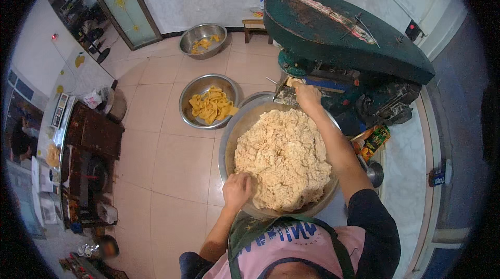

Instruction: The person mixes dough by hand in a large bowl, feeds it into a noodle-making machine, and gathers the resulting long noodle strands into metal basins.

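Right below me stands a large metal basin (227,146) heaped with crumbly, pale yellow dough (284,156). My left hand (237,190) lies at the basin's near left side with its fingers curled in against the dough; what is inside them is hidden. My right arm reaches across the basin to a dark green, belt-covered machine (344,34). There my right hand (307,94) is closed on a small piece of dough (295,80) at the mouth of the machine's metal feed opening (285,94), which is smeared with dough residue.
Beyond the basin, a metal bowl (235,84) holds flat yellow strips (212,105). Another bowl (187,48) with fewer strips sits near the wall. A small wooden stool (254,25) stands behind the machine, a colourful packet (375,141) to its right. Dark cabinets (96,130) line the left.
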Available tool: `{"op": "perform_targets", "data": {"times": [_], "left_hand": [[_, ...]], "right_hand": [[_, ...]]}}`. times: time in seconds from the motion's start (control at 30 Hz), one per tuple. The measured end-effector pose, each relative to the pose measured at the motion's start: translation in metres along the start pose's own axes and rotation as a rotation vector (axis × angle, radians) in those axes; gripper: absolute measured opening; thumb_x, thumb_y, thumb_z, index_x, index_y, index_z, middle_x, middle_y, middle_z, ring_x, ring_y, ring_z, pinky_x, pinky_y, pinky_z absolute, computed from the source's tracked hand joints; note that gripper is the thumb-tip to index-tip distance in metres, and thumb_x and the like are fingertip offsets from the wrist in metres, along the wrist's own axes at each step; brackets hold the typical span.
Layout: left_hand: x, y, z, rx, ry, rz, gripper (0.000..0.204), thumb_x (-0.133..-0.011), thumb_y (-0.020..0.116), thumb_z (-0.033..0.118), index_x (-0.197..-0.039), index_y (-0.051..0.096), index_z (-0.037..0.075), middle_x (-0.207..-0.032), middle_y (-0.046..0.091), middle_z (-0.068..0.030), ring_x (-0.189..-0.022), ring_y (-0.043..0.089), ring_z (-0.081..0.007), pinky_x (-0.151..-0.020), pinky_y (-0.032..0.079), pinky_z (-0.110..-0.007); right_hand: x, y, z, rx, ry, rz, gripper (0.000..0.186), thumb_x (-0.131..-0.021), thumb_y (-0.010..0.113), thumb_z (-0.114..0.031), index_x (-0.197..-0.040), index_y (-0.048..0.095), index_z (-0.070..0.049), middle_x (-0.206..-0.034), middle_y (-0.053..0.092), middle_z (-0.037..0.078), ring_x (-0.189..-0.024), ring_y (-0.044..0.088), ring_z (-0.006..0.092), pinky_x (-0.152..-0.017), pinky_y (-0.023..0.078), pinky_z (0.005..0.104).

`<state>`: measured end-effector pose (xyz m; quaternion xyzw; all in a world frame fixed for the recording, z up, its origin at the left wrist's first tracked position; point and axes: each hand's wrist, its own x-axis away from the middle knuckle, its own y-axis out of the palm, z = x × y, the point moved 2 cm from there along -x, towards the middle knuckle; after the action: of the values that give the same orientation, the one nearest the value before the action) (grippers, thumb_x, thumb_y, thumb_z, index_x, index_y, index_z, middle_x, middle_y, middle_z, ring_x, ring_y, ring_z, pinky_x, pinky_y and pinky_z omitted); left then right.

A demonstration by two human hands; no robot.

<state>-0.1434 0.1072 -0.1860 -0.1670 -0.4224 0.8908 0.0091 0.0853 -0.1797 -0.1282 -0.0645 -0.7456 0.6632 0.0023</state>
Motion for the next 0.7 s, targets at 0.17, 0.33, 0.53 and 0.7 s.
{"op": "perform_targets", "data": {"times": [0.17, 0.33, 0.53, 0.7], "left_hand": [[-0.003, 0.001, 0.000, 0.001, 0.017, 0.012, 0.007, -0.077, 0.065, 0.013, -0.080, 0.063, 0.007, -0.071, 0.062, -0.0124, -0.068, 0.060, -0.0302, -0.058, 0.048, -0.039], [-0.001, 0.006, -0.003, -0.003, -0.031, 0.061, 0.006, -0.080, 0.061, 0.013, -0.080, 0.063, 0.007, -0.065, 0.059, -0.0115, -0.064, 0.059, -0.0289, -0.057, 0.048, -0.039], [0.004, 0.007, -0.011, -0.007, -0.091, 0.109, 0.007, -0.078, 0.063, 0.014, -0.081, 0.064, 0.008, -0.062, 0.057, -0.0110, -0.057, 0.057, -0.0285, -0.052, 0.047, -0.039], [-0.005, 0.007, 0.002, -0.027, -0.060, 0.060, 0.005, -0.078, 0.063, 0.014, -0.078, 0.062, 0.009, -0.061, 0.056, -0.0099, -0.057, 0.057, -0.0278, -0.052, 0.047, -0.039]], "right_hand": [[-0.007, 0.002, 0.006, -0.095, -0.070, 0.041, 0.027, -0.088, 0.045, -0.005, -0.107, 0.064, -0.009, -0.086, 0.066, 0.022, -0.082, 0.065, 0.0387, -0.070, 0.051, 0.0491], [-0.023, 0.016, 0.022, -0.081, 0.027, 0.088, 0.025, -0.091, 0.048, -0.024, -0.109, 0.064, -0.018, -0.081, 0.066, 0.021, -0.077, 0.064, 0.0397, -0.068, 0.050, 0.0502], [0.022, -0.046, 0.010, 0.132, -0.080, -0.100, 0.018, -0.085, 0.055, -0.012, -0.092, 0.068, -0.002, -0.084, 0.067, 0.018, -0.078, 0.067, 0.0323, -0.064, 0.053, 0.0448], [-0.022, 0.014, 0.032, 0.151, -0.098, 0.040, 0.014, -0.083, 0.054, -0.005, -0.086, 0.068, 0.000, -0.079, 0.066, 0.018, -0.073, 0.066, 0.0312, -0.064, 0.054, 0.0417]]}}
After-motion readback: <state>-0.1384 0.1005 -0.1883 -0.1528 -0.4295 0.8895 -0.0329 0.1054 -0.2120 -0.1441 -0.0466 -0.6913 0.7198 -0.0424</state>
